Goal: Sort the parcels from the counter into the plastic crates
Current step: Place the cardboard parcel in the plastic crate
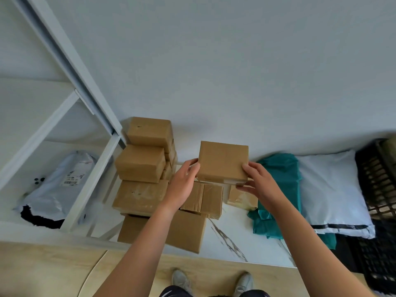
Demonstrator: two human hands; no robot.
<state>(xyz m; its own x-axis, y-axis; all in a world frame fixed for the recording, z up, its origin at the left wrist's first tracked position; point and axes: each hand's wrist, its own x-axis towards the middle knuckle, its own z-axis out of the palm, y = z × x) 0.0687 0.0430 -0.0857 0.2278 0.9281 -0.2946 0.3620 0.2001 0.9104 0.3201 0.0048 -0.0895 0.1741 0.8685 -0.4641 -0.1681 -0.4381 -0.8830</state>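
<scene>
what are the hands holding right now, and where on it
A cardboard box, gripped by both hands: left hand on its left edge, right hand at its lower right corner.

Soft, even light; wide, bent view.
The plain white wall (235, 61) up top is bright but greyish. The small brown cardboard box (222, 160) in the middle looks sharp, with faint shadows below. The white metal shelf frame (71, 63) curves at the upper left. The black plastic crate (375, 179) at the right edge is dark and blurry.

White marbled counter (257, 243) bears cardboard parcels (188, 230), green bag (278, 168), white mailer (330, 189).
</scene>
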